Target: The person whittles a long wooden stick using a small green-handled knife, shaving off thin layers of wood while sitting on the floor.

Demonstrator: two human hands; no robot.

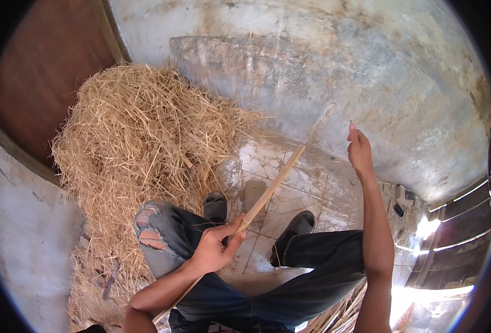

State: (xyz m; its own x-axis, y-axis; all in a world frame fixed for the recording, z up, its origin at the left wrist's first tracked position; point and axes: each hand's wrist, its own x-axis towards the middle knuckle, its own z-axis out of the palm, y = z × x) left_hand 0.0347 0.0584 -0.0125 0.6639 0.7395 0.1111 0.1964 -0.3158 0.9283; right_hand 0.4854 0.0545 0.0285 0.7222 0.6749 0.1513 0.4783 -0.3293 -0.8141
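My left hand [217,245] is closed round a long pale wooden stick [274,185]. The stick slants up and to the right over my legs, and its lower end runs back under my left forearm. Out to the right, my right hand [359,149] is raised with its fingers pinched together. A tiny tip shows above them, but I cannot make out what it is. Past the stick's far end a thin brownish streak [322,122] appears against the wall; whether it is a strand or a mark, I cannot tell.
A large heap of dry straw [140,127] fills the left side. Behind it stand a stained plaster wall [289,72] and a brown door [46,72]. My dark shoes [301,223] rest on the tiled floor [312,191]. Thin sticks [334,313] lie beneath my right leg.
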